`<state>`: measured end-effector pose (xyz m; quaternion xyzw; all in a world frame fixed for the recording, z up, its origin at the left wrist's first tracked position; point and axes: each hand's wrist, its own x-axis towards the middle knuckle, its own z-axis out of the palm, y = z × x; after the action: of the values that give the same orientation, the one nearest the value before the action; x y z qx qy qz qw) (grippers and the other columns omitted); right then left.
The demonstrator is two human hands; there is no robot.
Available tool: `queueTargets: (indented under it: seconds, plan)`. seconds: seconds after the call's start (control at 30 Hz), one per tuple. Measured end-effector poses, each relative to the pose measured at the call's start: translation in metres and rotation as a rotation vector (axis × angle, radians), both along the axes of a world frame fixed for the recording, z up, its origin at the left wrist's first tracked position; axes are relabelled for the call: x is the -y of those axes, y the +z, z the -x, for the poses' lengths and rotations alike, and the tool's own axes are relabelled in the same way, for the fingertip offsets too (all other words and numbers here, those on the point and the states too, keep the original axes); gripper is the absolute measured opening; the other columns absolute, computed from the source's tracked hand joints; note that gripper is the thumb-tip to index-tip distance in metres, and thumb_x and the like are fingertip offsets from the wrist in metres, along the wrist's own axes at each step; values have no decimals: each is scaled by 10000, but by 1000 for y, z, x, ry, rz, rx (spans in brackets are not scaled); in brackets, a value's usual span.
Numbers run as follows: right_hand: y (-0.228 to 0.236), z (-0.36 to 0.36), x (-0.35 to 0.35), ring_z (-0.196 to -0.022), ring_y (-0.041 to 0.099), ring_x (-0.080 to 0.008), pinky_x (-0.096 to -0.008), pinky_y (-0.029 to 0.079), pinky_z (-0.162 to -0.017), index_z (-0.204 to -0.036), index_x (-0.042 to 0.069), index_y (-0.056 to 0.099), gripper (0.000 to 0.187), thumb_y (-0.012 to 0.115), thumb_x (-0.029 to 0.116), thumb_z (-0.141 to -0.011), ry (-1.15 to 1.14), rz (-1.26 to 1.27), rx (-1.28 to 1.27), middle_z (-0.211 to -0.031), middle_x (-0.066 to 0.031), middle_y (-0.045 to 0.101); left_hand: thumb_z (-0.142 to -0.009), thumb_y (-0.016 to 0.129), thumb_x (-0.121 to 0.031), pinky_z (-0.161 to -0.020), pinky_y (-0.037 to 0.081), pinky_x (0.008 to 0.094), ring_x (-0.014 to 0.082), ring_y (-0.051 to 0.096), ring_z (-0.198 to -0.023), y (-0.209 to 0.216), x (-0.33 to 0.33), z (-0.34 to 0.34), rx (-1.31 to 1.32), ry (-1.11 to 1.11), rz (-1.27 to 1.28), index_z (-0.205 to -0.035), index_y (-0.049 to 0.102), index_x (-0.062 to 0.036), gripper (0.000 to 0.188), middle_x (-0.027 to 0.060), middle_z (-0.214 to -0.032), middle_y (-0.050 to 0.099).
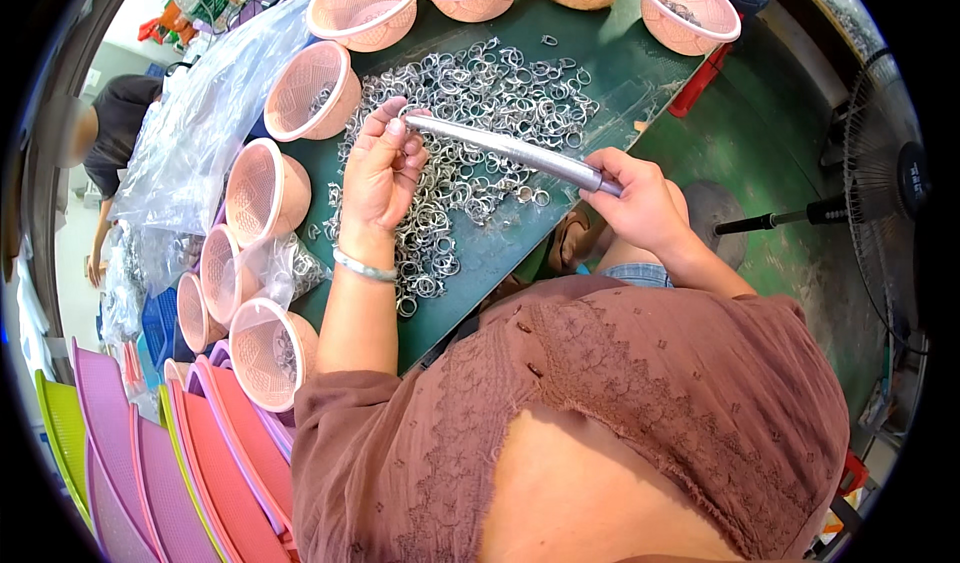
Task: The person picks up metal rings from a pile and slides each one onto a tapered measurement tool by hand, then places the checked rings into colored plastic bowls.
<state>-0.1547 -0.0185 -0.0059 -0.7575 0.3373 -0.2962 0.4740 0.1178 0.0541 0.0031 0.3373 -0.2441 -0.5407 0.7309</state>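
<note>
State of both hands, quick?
Left hand: curled at the silver rod, tip end; grip unclear.
Right hand: closed, holding the rod's other end.

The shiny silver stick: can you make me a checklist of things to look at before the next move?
1. Right hand holding the stick's thick end: ok. The silver stick slants up toward the left.
2. Left hand at the thin end: ok, though its exact touch is hard to see.
3. A ring on the thin end: cannot tell, too small there.
4. Green table under the stick free of loose rings: not ok, many are heaped there.
5. Pink baskets beside the heap: ok, several stand there.
</note>
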Motion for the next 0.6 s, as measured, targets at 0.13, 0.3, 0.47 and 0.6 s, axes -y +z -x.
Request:
queueTargets:
  seconds: [0.13,0.3,0.47,0.6]
  plan:
    - [-8,-5,-2,-620,564,-180,-271,438,-575,-871,42,571,160,613,31,-717,-3,61,33,-700,-98,577,-816,540,-5,-539,358,173,68,455,-658,4,-5,19,175,15,35,-1180,425,-41,383,94,-982,560]
    - [-5,-22,-11,-648,566,-267,-322,445,-555,-886,52,549,228,622,28,-671,3,407,76,-726,-105,555,-765,579,29,-551,371,163,59,483,-675,3,-10,56,336,-63,37,-1283,297,-44,594,87,-993,559]
    - [7,-32,-12,-615,541,-254,-342,430,-529,-893,56,522,310,620,15,-602,-36,776,29,-689,-78,507,-734,620,27,-620,415,182,87,525,-775,6,-17,66,351,-44,68,-1300,262,-21,671,94,-1011,558]
    - [8,-34,-13,-597,530,-246,-335,424,-522,-896,55,528,336,621,16,-575,-50,860,25,-673,-69,489,-735,615,29,-649,429,208,99,536,-797,7,-21,64,397,-25,83,-1261,329,-6,599,98,-1011,560]
